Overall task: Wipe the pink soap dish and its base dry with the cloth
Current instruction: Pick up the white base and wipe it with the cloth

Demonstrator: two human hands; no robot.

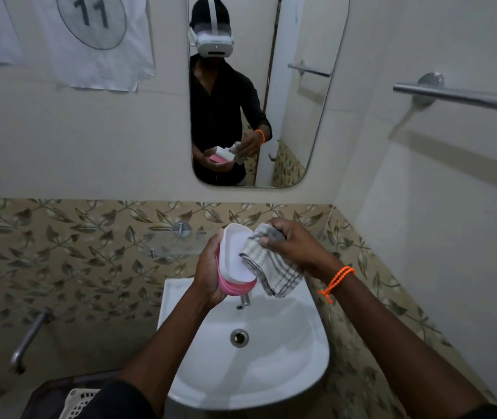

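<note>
My left hand (209,272) grips the soap dish above the sink, holding it on edge. Its white base (233,252) faces me, and the pink dish (235,288) shows as a rim behind and below it. My right hand (294,244) holds a white cloth with grey checks (271,264) bunched in its fingers and presses it against the right side of the white base. The loose end of the cloth hangs down over the basin.
A white sink (286,358) with a drain and a small tap (244,300) lies below my hands. A mirror (301,116) hangs above, a glass shelf (168,243) behind the hands, a towel rail (458,96) at right, a wall tap (28,340) and a basket (78,402) at lower left.
</note>
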